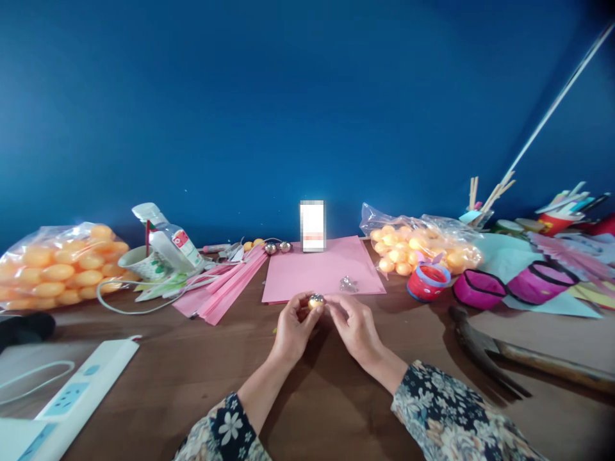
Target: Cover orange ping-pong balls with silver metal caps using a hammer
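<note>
My left hand (294,326) and my right hand (352,322) meet over the brown table (192,371), both pinching a small shiny round ball (316,301) between their fingertips. Just beyond them lies a pink paper sheet (323,269) with a small silvery crumpled piece (348,283) on it. Two more shiny little balls (277,247) rest at the sheet's far left corner.
Bags of orange balls sit at the left (60,266) and right (423,246). Folded pink paper strips (225,285), a clear bottle (168,240), a power strip (72,400), a red tape roll (428,282), magenta cups (509,285) and a hammer (504,355) surround the hands.
</note>
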`<state>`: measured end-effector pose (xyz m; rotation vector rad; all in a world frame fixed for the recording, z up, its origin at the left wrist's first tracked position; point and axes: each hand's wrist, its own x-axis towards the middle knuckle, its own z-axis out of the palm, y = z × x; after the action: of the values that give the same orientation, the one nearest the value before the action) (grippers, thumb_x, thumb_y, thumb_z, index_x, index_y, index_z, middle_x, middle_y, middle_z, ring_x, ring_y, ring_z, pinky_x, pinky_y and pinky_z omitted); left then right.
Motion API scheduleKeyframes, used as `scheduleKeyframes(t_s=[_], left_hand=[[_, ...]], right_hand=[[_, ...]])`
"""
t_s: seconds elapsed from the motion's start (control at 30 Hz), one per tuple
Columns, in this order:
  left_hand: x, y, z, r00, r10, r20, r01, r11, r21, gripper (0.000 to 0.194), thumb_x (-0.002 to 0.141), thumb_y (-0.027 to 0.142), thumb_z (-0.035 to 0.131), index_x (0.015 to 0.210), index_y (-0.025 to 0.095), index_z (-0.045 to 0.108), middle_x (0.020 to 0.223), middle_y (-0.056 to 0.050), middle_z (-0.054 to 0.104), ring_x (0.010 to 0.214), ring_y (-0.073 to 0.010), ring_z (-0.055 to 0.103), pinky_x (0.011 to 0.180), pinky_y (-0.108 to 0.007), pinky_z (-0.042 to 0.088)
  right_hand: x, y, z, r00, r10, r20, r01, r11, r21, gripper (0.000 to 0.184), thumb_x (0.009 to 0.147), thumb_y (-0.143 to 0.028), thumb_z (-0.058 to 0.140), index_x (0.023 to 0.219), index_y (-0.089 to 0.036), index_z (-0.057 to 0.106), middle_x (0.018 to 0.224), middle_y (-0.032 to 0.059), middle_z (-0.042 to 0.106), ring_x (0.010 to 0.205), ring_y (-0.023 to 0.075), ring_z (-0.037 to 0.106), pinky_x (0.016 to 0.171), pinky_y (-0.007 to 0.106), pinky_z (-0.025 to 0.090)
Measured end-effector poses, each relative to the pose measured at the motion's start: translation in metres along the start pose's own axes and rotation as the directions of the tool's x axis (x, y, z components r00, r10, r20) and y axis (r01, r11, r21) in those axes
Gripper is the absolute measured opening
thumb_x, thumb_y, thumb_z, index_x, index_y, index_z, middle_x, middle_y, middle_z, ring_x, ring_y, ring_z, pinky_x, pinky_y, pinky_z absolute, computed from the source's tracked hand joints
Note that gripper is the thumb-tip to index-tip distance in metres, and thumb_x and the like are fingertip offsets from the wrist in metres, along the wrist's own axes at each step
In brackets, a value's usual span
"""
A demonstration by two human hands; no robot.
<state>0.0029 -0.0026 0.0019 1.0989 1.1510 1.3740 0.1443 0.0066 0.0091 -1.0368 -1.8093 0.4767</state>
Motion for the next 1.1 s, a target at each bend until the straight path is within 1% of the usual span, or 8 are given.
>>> scheduleKeyframes(t_s=[0.1, 0.2, 0.37, 0.6, 0.83, 1.1], left_hand=[[-0.0002, -0.0005, -0.0003, 1.0, 0.019, 0.008, -0.02, 0.999, 0.025, 0.036, 0.07, 0.034, 0.067, 0.1, 0.016, 0.056, 0.094, -0.007, 0.066, 0.082, -0.0169, 0.063, 0.076, -0.03, 0.051], [-0.0003, -0.0011, -0.0007, 1.0, 0.013, 0.023, -0.014, 0.999, 0.028, 0.036, 0.071, 0.035, 0.066, 0.099, 0.016, 0.055, 0.092, -0.007, 0.065, 0.08, -0.0166, 0.063, 0.075, -0.03, 0.051], [-0.0014, 0.0008, -0.0004, 1.0, 0.004, 0.003, -0.005, 0.999, 0.037, 0.035, 0.068, 0.036, 0.068, 0.093, 0.015, 0.054, 0.084, -0.005, 0.065, 0.072, -0.0153, 0.063, 0.067, -0.027, 0.051], [-0.0008, -0.0026, -0.0008, 1.0, 0.003, 0.001, -0.003, 0.998, 0.059, 0.036, 0.067, 0.036, 0.069, 0.093, 0.015, 0.053, 0.083, -0.004, 0.064, 0.069, -0.0137, 0.063, 0.063, -0.025, 0.05], [-0.0006, -0.0039, -0.0012, 0.999, 0.031, 0.007, -0.032, 0.997, 0.069, 0.035, 0.068, 0.036, 0.069, 0.093, 0.016, 0.054, 0.084, -0.005, 0.065, 0.071, -0.0145, 0.063, 0.066, -0.027, 0.051], [-0.0013, -0.0035, -0.0008, 0.999, 0.03, 0.024, -0.031, 0.998, 0.057, 0.035, 0.069, 0.036, 0.068, 0.094, 0.016, 0.053, 0.085, -0.004, 0.064, 0.071, -0.0146, 0.063, 0.067, -0.028, 0.051]], right_hand=[[-0.0004, 0.0009, 0.0001, 1.0, -0.006, -0.008, 0.005, 1.0, -0.02, 0.018, 0.086, -0.021, 0.047, 0.096, -0.02, 0.062, 0.092, 0.0068, 0.069, 0.084, 0.0195, 0.064, 0.077, 0.031, 0.051], [-0.0013, 0.0025, -0.0002, 1.0, -0.026, -0.002, 0.026, 0.998, -0.054, 0.018, 0.087, -0.02, 0.046, 0.096, -0.02, 0.062, 0.091, 0.0065, 0.069, 0.083, 0.0193, 0.065, 0.075, 0.03, 0.05], [-0.0022, 0.0041, -0.0015, 0.998, -0.058, 0.036, 0.062, 0.99, -0.124, 0.019, 0.089, -0.019, 0.043, 0.095, -0.02, 0.06, 0.088, 0.0056, 0.068, 0.079, 0.0181, 0.064, 0.073, 0.028, 0.048], [0.0003, 0.005, 0.0004, 0.996, -0.081, 0.036, 0.087, 0.977, -0.196, 0.017, 0.089, -0.019, 0.041, 0.089, -0.019, 0.057, 0.084, 0.0065, 0.068, 0.077, 0.0185, 0.064, 0.072, 0.028, 0.049], [0.0007, 0.0064, 0.0008, 0.996, -0.073, 0.057, 0.081, 0.986, -0.147, 0.016, 0.087, -0.015, 0.039, 0.09, -0.02, 0.054, 0.083, 0.0066, 0.065, 0.077, 0.0187, 0.062, 0.071, 0.029, 0.049], [0.0009, 0.0055, 0.0002, 0.996, -0.06, 0.069, 0.067, 0.992, -0.103, 0.016, 0.086, -0.013, 0.037, 0.089, -0.02, 0.051, 0.081, 0.0058, 0.061, 0.076, 0.0177, 0.059, 0.07, 0.028, 0.047]])
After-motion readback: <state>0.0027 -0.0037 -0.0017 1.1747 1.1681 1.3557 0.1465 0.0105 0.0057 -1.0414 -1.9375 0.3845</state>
